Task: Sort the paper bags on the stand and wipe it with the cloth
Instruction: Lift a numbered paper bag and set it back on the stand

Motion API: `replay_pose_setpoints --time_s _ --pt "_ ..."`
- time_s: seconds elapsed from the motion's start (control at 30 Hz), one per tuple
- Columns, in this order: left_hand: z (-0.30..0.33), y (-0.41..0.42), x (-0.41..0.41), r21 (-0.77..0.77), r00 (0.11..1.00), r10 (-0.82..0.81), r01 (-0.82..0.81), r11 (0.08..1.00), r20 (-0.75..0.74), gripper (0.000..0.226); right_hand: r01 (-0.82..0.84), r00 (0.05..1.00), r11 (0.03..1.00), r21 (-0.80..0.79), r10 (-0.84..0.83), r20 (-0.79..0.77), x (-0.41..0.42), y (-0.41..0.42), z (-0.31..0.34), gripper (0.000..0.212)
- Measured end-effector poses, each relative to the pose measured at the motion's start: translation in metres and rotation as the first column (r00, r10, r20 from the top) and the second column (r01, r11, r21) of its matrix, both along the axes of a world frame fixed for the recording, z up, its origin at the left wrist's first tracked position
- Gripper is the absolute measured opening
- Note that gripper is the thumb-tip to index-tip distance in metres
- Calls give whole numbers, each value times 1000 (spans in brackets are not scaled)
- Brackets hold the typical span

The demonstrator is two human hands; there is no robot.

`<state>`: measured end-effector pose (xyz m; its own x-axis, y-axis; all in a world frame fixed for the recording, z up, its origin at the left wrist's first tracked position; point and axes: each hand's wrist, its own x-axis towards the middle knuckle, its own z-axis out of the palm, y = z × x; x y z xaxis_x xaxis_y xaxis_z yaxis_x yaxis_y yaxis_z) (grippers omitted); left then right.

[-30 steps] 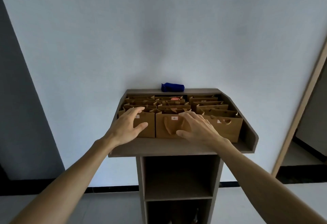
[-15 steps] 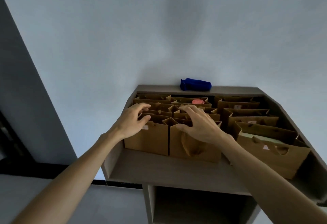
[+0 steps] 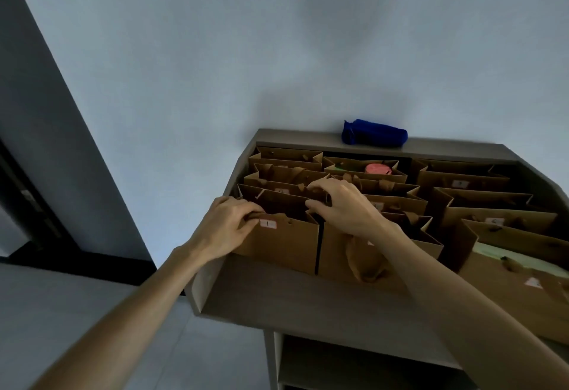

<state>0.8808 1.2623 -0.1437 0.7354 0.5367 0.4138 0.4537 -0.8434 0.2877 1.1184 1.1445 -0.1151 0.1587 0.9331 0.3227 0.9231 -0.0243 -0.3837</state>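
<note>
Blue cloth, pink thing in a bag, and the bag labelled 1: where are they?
Blue cloth (image 3: 374,137): head view, middle of the roll.
Pink object (image 3: 378,169): head view, its top face.
Paper bag labelled 1 (image 3: 286,246): head view, front panel.

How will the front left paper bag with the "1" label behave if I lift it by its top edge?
The bag labelled 1 will likely flex: its thin paper rim already bends under the left hand and right hand. It stands upright with creased gussets, so it should keep its shape. Its contents are hidden, so its weight is uncertain; lift slowly.
</note>
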Motion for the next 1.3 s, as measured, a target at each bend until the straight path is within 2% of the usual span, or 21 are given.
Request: replay_pose_setpoints --time_s 0.2,0.43,0.87,0.97,1.07,1.3 --pt "-26 -10 -25 92 997 -57 51 994 60 24 -85 996 996 -24 85 10 -16 5 -7 25" --pt "-34 -9 -37 106 996 -81 76 992 48 20 -104 994 995 -15 104 40 -28 6 -7 25" --pt "-6 20 2 60 997 -29 25 998 67 29 74 990 997 -14 -71 122 -16 33 -3 21" --pt "8 29 11 52 994 -45 39 998 104 35 98 991 994 47 -102 85 -13 36 -1 20" --pt "20 39 23 32 988 -53 48 998 148 29 120 986 985 125 -133 102 -7 41 1 16" --pt "30 62 50 -38 984 -39 46 998 172 22 141 976 989 33 -145 160 3 52 -4 14"
